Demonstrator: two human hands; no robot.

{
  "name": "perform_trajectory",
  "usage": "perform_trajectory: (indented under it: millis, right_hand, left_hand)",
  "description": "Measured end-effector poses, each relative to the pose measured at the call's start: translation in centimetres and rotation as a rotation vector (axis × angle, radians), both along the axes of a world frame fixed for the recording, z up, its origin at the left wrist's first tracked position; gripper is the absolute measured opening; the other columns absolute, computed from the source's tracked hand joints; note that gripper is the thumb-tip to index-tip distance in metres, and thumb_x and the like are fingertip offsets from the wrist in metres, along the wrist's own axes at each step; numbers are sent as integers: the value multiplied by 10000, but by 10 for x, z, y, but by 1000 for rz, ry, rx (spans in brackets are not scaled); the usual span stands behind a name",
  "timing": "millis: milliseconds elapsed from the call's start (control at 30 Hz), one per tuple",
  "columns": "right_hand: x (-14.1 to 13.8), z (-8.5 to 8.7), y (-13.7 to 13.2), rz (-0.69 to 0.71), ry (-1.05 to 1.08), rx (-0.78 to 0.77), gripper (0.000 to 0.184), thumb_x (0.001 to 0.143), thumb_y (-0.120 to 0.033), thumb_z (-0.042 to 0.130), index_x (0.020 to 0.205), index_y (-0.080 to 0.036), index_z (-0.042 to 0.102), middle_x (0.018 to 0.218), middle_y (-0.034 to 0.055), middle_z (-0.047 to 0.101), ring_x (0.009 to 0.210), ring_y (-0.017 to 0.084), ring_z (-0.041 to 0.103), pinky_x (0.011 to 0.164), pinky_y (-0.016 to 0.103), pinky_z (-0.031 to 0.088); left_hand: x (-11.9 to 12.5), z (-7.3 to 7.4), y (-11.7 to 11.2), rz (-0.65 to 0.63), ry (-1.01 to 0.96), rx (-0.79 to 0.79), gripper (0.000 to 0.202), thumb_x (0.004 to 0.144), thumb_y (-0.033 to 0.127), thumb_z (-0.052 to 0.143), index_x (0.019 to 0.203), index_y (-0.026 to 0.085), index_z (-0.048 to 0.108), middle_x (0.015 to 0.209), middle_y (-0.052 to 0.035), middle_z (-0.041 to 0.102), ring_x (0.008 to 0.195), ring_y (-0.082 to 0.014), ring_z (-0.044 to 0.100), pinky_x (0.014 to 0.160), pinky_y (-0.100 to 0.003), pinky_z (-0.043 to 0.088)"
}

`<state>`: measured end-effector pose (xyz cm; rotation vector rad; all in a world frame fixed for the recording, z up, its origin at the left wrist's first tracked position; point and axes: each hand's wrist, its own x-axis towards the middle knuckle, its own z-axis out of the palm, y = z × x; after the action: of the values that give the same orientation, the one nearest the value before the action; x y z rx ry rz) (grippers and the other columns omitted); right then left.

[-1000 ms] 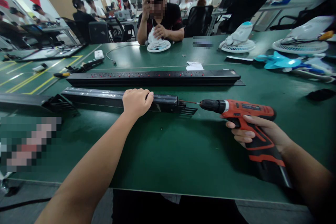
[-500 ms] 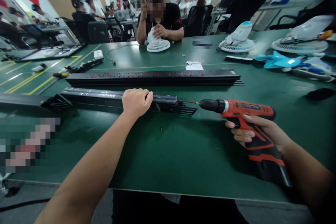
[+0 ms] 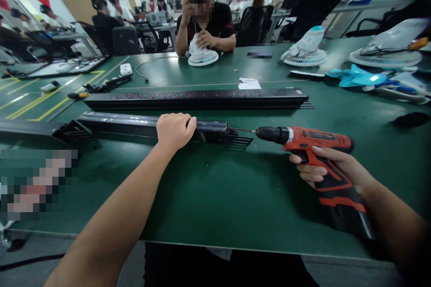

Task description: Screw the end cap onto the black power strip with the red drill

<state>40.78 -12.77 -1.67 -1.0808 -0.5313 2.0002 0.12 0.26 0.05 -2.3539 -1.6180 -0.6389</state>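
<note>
Snugly, right fingers (image 3: 312, 171) wrap pistol-shaped red-black drill (image 3: 319, 139).

Under my left hand (image 3: 177, 132), the bar (image 3: 117, 122) looks like glossy dark metal; in my right hand (image 3: 343, 168), the drill (image 3: 321, 140) looks like smooth plastic with a shiny collar (image 3: 290, 135). Between them, the desk (image 3: 229, 202) looks semi-glossy.

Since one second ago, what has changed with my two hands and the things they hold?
Nothing visibly changed there: no move, nothing newly taken or let go. The left hand is still clasped over the bar, and the right hand still grips the drill, its bit still at the same end of the bar.
</note>
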Motion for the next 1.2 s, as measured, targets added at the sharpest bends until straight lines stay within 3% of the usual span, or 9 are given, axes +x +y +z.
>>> perform_trajectory:
  millis: [367, 700, 1000, 1200]
  right_hand:
    - [3, -2, -1, 16, -36, 23, 312, 763, -432, 904, 899, -223, 716, 541, -50, 401, 501, 142, 334, 422, 233, 479]
    - [11, -16, 0, 1, -76, 39, 287, 790, -474, 832, 921, -252, 706, 551, -51, 371, 482, 165, 294, 400, 295, 441]
    - [15, -19, 2, -4, -86, -52, 344, 786, -525, 819, 914, -240, 674, 563, -55, 344, 510, 148, 364, 444, 243, 445]
    - [16, -19, 2, 17, -71, -43, 329, 776, -496, 836, 922, -242, 686, 566, -47, 378, 510, 160, 371, 445, 269, 478]
  left_hand:
    - [-1, 0, 2, 15, 25, -17, 537, 1063, 447, 337, 752, 211, 706, 753, -82, 735, 740, -263, 640, 793, -433, 409]
    - [1, 3, 0, 37, 40, -40, 538, 1056, 454, 326, 794, 209, 726, 775, -95, 743, 776, -285, 665, 819, -453, 426]
    - [1, 0, -1, 29, 24, 2, 519, 1062, 436, 347, 771, 213, 714, 759, -85, 736, 764, -268, 655, 811, -440, 427]
    - [1, -1, 0, 32, 8, -3, 508, 1061, 439, 358, 786, 219, 723, 775, -87, 742, 784, -272, 662, 825, -438, 427]
